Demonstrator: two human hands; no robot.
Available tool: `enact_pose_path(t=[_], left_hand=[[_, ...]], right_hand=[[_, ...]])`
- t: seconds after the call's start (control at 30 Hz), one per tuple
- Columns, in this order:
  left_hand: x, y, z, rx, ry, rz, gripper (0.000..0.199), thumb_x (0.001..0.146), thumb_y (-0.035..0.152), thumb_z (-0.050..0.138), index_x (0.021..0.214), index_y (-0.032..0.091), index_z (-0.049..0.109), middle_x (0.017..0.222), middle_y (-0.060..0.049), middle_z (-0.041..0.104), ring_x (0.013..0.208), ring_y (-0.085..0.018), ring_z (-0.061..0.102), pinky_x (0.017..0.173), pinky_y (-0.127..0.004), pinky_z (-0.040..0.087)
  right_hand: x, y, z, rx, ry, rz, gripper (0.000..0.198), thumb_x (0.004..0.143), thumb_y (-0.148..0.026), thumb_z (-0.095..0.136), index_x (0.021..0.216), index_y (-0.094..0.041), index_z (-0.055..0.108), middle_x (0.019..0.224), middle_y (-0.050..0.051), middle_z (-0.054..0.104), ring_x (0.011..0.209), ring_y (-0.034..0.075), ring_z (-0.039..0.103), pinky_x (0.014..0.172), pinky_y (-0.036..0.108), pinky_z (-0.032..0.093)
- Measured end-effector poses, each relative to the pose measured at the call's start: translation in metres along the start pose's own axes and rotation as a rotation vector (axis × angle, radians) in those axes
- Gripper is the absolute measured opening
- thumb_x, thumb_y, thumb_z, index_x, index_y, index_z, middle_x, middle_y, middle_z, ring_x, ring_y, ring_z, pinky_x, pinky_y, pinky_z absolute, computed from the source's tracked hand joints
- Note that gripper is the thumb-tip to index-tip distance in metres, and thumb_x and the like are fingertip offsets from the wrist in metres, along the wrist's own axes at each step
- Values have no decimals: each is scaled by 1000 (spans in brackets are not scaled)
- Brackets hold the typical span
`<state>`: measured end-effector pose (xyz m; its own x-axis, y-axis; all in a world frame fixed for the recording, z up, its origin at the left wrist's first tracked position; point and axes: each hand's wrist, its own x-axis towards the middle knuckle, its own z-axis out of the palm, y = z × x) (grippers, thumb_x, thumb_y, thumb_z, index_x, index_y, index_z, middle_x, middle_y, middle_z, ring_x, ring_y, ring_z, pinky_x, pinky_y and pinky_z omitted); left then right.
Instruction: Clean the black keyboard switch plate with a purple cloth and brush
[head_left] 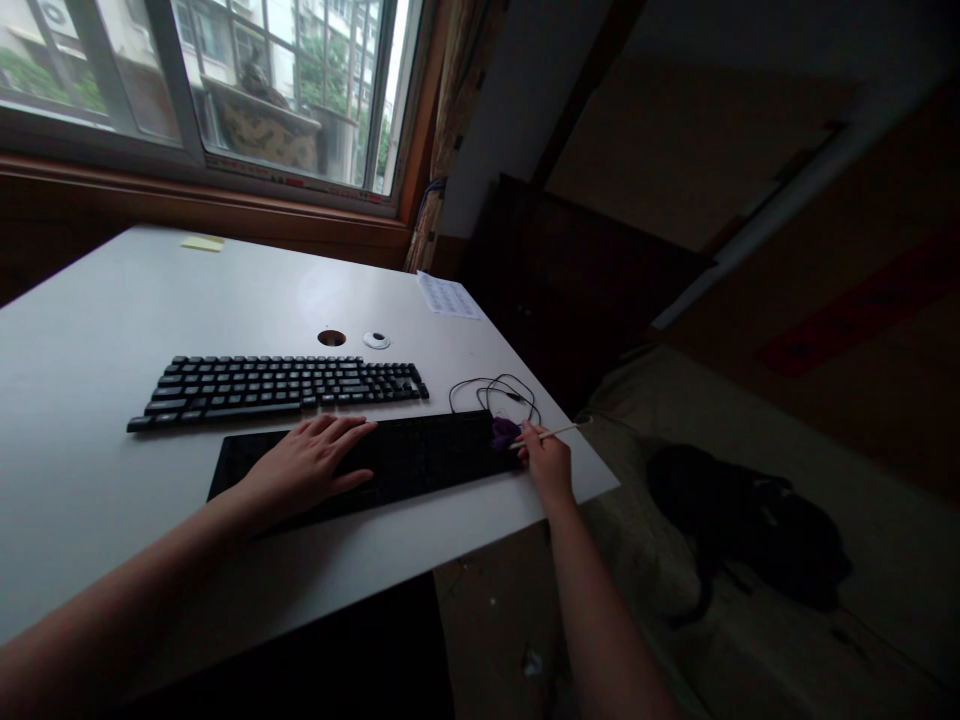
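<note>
A flat black keyboard base lies on the white desk, no keycaps visible on it. My left hand rests on its left half, fingers spread. At the base's right end, my right hand is closed round the thin pale handle of a small brush with a purple head. That head touches or hovers just above the base; I cannot tell which. Behind the base, black keycaps sit in keyboard-like rows. A thin black cable loops behind the base's right end.
Further back are a round desk hole, a white ring-shaped cover, a printed sheet and a yellow paper slip. The desk's right edge runs close to my right hand. A dark bag-like item lies on a covered surface at right.
</note>
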<state>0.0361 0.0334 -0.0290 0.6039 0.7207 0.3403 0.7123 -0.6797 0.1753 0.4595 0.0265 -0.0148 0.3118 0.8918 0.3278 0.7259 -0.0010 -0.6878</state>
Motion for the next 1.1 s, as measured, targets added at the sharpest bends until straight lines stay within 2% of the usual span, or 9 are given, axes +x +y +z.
enact_pose_path(t=[0.27, 0.43, 0.57, 0.77, 0.93, 1.1], left_hand=[[0, 1, 0, 7, -5, -3, 72, 99, 70, 45, 156, 26, 42, 148, -10, 56, 130, -35, 52, 113, -50, 36], [-1, 2, -2, -1, 5, -2, 70, 99, 69, 45, 156, 28, 42, 148, -9, 56, 130, -34, 52, 112, -50, 36], [-1, 2, -2, 0, -5, -1, 70, 100, 68, 45, 156, 28, 41, 149, -8, 55, 129, -34, 52, 111, -50, 37], [1, 3, -4, -2, -27, -10, 68, 99, 67, 48, 155, 28, 42, 151, -7, 53, 130, -34, 51, 110, -50, 38], [1, 5, -7, -6, -39, -15, 68, 99, 66, 50, 154, 27, 43, 152, -7, 53, 130, -34, 51, 111, -51, 37], [0, 4, -5, 1, -23, -12, 68, 99, 66, 50, 155, 28, 42, 152, -7, 53, 130, -34, 51, 113, -51, 35]], right_hand=[[-25, 3, -16, -72, -5, -27, 66, 96, -74, 38, 73, -21, 70, 52, 2, 63, 51, 19, 61, 58, 28, 44], [-36, -1, -12, 22, -28, -23, 65, 94, -75, 43, 70, -21, 70, 52, 3, 64, 51, 19, 62, 56, 29, 46], [-40, -16, -4, 100, -72, -4, 62, 92, -74, 49, 71, -20, 71, 51, 2, 64, 49, 19, 61, 54, 28, 46], [-32, -42, 13, 277, -112, 14, 61, 90, -75, 53, 76, -19, 73, 55, 4, 67, 49, 17, 62, 48, 26, 46], [-17, -62, 32, 390, -131, 24, 56, 89, -70, 58, 84, -17, 75, 61, 5, 70, 54, 17, 66, 52, 25, 50], [-3, -81, 38, 304, -115, -65, 56, 92, -69, 55, 83, -17, 75, 62, 5, 71, 56, 18, 66, 55, 26, 50]])
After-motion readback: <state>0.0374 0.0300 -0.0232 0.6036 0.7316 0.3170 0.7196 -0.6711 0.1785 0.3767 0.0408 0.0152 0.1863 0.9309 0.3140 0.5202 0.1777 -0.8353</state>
